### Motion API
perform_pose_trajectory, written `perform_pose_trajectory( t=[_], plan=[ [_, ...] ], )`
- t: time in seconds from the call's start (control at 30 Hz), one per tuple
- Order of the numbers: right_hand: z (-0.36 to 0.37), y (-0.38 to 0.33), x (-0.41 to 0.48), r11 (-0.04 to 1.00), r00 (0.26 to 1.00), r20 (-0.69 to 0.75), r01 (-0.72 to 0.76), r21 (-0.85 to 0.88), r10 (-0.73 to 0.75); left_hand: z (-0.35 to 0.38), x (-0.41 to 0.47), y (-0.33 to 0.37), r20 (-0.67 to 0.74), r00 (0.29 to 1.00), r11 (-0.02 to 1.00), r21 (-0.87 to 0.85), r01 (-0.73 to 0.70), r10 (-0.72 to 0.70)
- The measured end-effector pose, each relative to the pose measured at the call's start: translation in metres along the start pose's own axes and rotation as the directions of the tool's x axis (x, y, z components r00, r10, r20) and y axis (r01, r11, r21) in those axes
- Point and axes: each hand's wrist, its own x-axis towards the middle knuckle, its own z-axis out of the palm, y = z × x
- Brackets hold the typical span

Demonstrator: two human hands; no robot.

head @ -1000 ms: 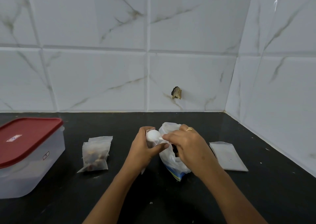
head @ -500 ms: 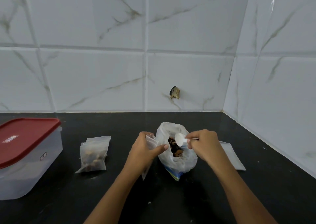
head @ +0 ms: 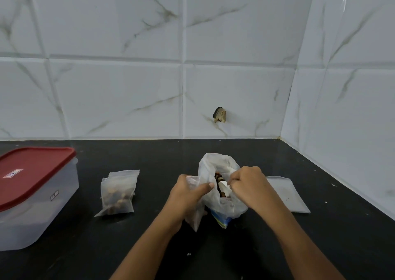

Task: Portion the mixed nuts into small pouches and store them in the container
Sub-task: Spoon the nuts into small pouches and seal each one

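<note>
The bag of mixed nuts (head: 222,205) stands open at the centre of the black counter (head: 149,247). The left hand (head: 188,196) grips a small empty pouch (head: 194,217) beside the bag's left rim, thumb closed against curled fingers. The right hand (head: 248,185) pinches the handle of a white spoon (head: 224,189) with curled fingers; the spoon's bowl sits among the nuts inside the bag. Filled pouches (head: 118,192) lie to the left. A flat pouch (head: 286,194) lies to the right. The container (head: 42,211), red lid (head: 32,173) fitted, stands at the left edge.
</note>
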Motion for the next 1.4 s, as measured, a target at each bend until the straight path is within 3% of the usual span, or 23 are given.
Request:
perform_pose_trajectory(
  t=[0.1, 0.23, 0.4, 0.47, 0.6, 0.67, 0.73, 0.87, 0.97, 1.0, 1.1, 1.17, 1.3, 1.4],
  plan=[
    [0.002, 0.002, 0.004, 0.977, 0.996, 0.047, -0.083, 0.195, 0.075, 0.008, -0.004, -0.004, 0.067, 0.998, 0.996, -0.092, 0.007, -0.001],
    [-0.001, 0.004, 0.003, 0.872, 0.974, 0.154, -0.218, 0.439, 0.166, 0.015, -0.005, -0.009, 0.039, 0.999, 0.988, -0.154, -0.009, 0.015],
    [-0.006, 0.010, 0.005, 0.757, 0.952, 0.162, -0.306, 0.577, 0.261, 0.020, -0.007, -0.010, -0.023, 1.000, 0.985, -0.169, -0.022, 0.019],
    [-0.004, 0.012, 0.006, 0.800, 0.973, 0.102, -0.226, 0.556, 0.205, 0.021, -0.006, -0.011, -0.044, 0.999, 0.985, -0.167, -0.033, 0.026],
    [0.004, 0.009, 0.007, 0.972, 0.993, -0.048, -0.092, 0.216, 0.104, 0.020, -0.005, -0.010, -0.081, 0.996, 0.986, -0.157, -0.054, 0.042],
    [0.006, 0.006, 0.008, 0.988, 0.997, -0.009, -0.078, 0.135, 0.080, 0.019, -0.005, -0.008, -0.085, 0.995, 0.988, -0.144, -0.056, 0.044],
    [0.006, 0.008, 0.011, 0.971, 0.993, 0.070, -0.104, 0.213, 0.091, 0.020, -0.007, -0.008, -0.081, 0.995, 0.988, -0.140, -0.063, 0.052],
    [0.002, 0.017, 0.011, 0.744, 0.949, 0.192, -0.316, 0.589, 0.251, 0.022, -0.008, -0.009, -0.075, 0.994, 0.990, -0.110, -0.087, 0.079],
    [0.001, 0.023, 0.012, 0.475, 0.910, 0.316, -0.410, 0.779, 0.267, 0.020, -0.008, -0.008, -0.085, 0.992, 0.990, -0.100, -0.103, 0.095],
    [0.001, 0.023, 0.012, 0.445, 0.905, 0.336, -0.422, 0.790, 0.261, 0.019, -0.008, -0.007, -0.088, 0.991, 0.990, -0.093, -0.109, 0.101],
    [0.006, 0.023, 0.013, 0.527, 0.898, 0.370, -0.439, 0.728, 0.238, 0.020, -0.008, -0.008, -0.091, 0.983, 0.987, -0.015, -0.159, 0.157],
    [0.009, 0.023, 0.013, 0.513, 0.900, 0.374, -0.434, 0.740, 0.222, 0.019, -0.008, -0.008, -0.097, 0.978, 0.983, 0.046, -0.180, 0.184],
    [0.007, 0.030, 0.015, 0.292, 0.881, 0.430, -0.471, 0.832, 0.198, 0.015, -0.007, -0.005, -0.066, 0.984, 0.985, 0.059, -0.162, 0.166],
    [0.004, 0.037, 0.018, 0.216, 0.873, 0.442, -0.481, 0.849, 0.206, 0.013, -0.005, 0.001, -0.059, 0.984, 0.980, 0.111, -0.163, 0.170]
  ],
)
